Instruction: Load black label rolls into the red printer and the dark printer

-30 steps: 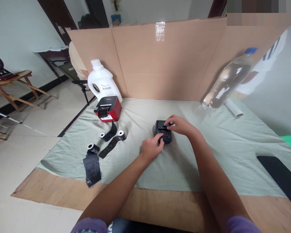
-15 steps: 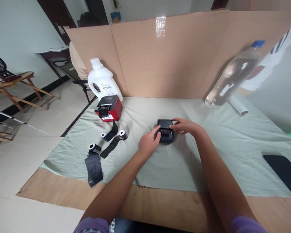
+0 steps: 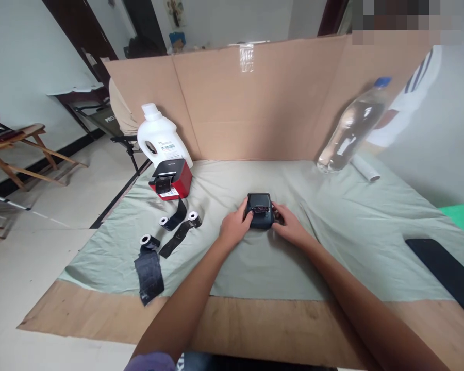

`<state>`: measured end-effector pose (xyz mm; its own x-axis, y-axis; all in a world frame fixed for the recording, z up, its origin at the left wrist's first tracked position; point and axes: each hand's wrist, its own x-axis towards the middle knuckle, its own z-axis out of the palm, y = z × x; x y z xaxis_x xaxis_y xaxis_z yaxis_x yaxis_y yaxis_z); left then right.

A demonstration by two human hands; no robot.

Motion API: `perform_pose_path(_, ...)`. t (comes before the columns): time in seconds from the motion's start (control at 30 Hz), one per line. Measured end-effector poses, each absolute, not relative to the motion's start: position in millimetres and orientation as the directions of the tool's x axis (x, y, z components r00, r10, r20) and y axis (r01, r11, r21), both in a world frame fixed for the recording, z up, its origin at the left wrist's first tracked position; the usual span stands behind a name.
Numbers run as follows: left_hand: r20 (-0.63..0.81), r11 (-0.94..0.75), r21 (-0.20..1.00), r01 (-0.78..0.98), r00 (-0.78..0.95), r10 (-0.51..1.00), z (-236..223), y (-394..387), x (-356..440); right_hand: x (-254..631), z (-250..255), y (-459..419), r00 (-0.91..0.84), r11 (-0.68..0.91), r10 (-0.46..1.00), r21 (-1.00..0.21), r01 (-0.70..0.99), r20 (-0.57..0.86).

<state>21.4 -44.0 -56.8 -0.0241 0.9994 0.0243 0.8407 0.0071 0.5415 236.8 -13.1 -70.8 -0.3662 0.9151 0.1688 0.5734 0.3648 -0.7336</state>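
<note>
A small dark label printer (image 3: 260,208) sits on the pale green cloth (image 3: 332,232) in the middle of the table, its lid raised and a roll showing inside. My left hand (image 3: 234,229) grips its left side with curled fingers. My right hand (image 3: 290,226) holds its right side, thumb against the casing. Both hands clasp the printer from the near side.
A red label printer (image 3: 171,179) and a white detergent bottle (image 3: 160,136) stand at the back left. Three black label rolls (image 3: 170,232) lie partly unrolled left of my hands. A clear water bottle (image 3: 350,129) leans at the back right, a white tube (image 3: 365,169) beside it. A black phone (image 3: 444,273) lies at the right. A cardboard screen (image 3: 255,103) encloses the back.
My right hand came off the top of the dark printer and dropped to its right side. My left hand shifted from the front to the left side.
</note>
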Motion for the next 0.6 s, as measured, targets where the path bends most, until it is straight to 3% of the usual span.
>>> perform_pose_path(0.17,-0.049,0.07,0.522,0.85,-0.052,0.997,-55,-34,26,214,-66,-24,-0.353,0.407,0.909,-0.649,0.642,0.221)
perform_pose_path(0.43,0.051,-0.088,0.623,0.777,0.072,0.996,-34,11,85,256,-57,2,-0.204,0.338,0.941,-0.759,0.556,0.27)
perform_pose_path(0.6,0.074,-0.178,0.674,0.717,0.174,0.982,-26,68,185,336,-45,42,0.078,0.21,0.941,-0.75,0.628,0.328)
